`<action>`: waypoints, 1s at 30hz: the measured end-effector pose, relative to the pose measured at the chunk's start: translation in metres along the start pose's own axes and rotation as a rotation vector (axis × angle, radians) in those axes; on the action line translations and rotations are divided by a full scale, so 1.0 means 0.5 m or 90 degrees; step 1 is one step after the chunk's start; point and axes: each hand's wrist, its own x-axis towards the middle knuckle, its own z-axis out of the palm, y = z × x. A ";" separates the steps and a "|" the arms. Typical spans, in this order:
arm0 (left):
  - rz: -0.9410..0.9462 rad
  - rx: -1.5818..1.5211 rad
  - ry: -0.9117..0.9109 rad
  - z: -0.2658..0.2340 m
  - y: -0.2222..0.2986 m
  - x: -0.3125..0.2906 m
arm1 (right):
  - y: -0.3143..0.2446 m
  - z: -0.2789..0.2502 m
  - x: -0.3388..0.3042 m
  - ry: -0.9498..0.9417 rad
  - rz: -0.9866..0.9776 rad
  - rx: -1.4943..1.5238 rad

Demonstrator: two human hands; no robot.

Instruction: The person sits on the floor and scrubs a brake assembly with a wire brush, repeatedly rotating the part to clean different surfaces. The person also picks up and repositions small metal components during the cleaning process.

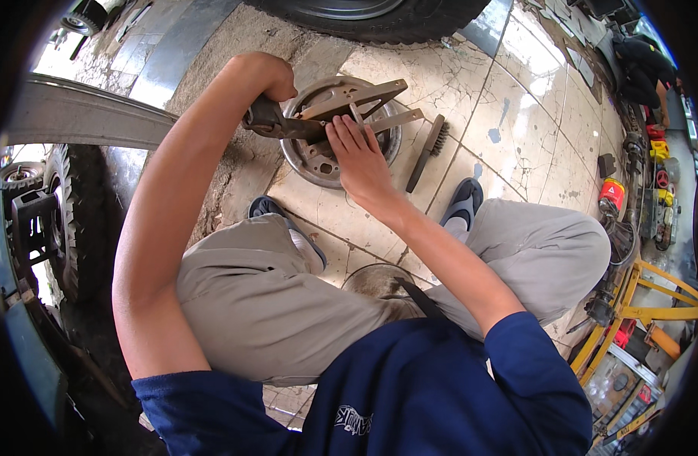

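Observation:
A round grey metal wheel hub (318, 169) with holes lies on the tiled floor before me. Across it rests a brown metal bracket (375, 95) with long flat arms. My left hand (271, 74) is closed round the back of a dark, worn tool (267, 118) with a rounded body; its kind is unclear. The tool's narrower end reaches over the hub to the bracket. My right hand (356, 156) lies on the bracket with fingers stretched out, thumb apart beside a small upright plate. Right of the hub lies a black wire brush (429, 152).
A large tyre (387, 29) stands at the far edge, another tyre (79, 220) at left. A grey metal beam (91, 118) juts in from the left. Along the right are a yellow frame (630, 311), a red can (612, 194) and a bent-over person (645, 72).

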 end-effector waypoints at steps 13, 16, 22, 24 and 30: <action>0.008 0.025 -0.021 -0.005 0.009 -0.011 | 0.078 0.074 -0.010 0.053 0.022 -0.051; 0.008 0.033 -0.017 -0.007 0.012 -0.007 | 0.082 0.075 -0.029 0.069 0.068 -0.024; 0.002 0.026 -0.023 -0.001 0.006 0.002 | 0.086 0.072 -0.033 0.081 0.107 -0.010; 0.000 0.025 -0.031 0.001 0.002 0.007 | 0.092 0.068 -0.031 0.049 -0.004 -0.020; -0.012 0.022 -0.086 -0.020 0.020 -0.008 | 0.151 0.053 -0.045 0.019 -0.144 -0.001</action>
